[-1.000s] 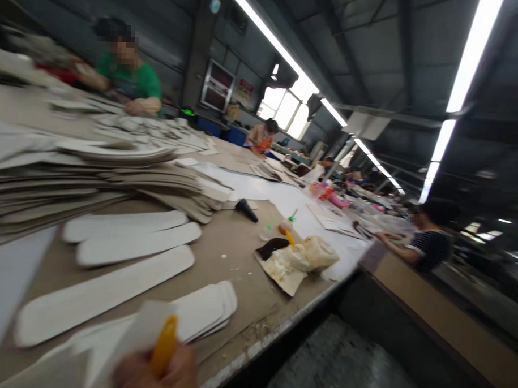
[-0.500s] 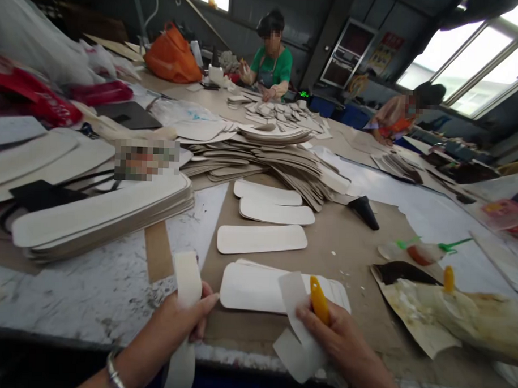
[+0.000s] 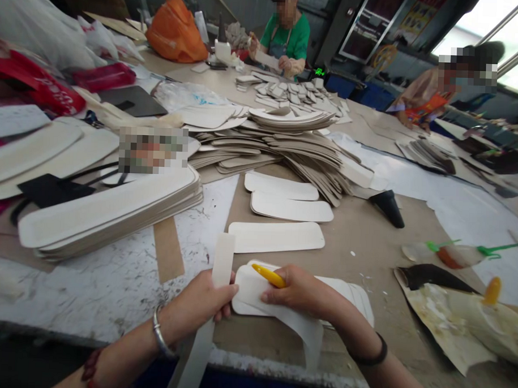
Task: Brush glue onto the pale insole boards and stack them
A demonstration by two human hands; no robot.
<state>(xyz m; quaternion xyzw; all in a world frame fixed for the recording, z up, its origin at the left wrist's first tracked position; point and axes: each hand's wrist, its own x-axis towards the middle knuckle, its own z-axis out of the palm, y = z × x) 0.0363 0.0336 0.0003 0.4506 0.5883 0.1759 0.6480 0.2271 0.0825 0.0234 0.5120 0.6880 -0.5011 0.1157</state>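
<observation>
My left hand point(image 3: 204, 299) is closed on a long white strip point(image 3: 223, 259), pinched between thumb and fingers. Its short end stands up above the hand, and the rest hangs past the table edge. Close by, my right hand point(image 3: 302, 290) grips a yellow-handled tool point(image 3: 268, 274), whose working end is hidden in the hand. The same hand also holds a thin white strip point(image 3: 300, 323) that trails down to the right. Beneath both lies a small stack of white rounded panels point(image 3: 352, 296) near the table edge.
Single white panels point(image 3: 278, 237) lie beyond, before a large fanned pile point(image 3: 286, 149). A thick stack point(image 3: 114, 206) stands left. At right are a black cone point(image 3: 388, 208) and a glue-smeared bag point(image 3: 462, 320) with a yellow piece. Two co-workers point(image 3: 290, 36) sit across the table.
My right hand has swung left toward my left hand, and the yellow handle now points left. The left hand has shifted slightly right with its strip. The camera view has tilted.
</observation>
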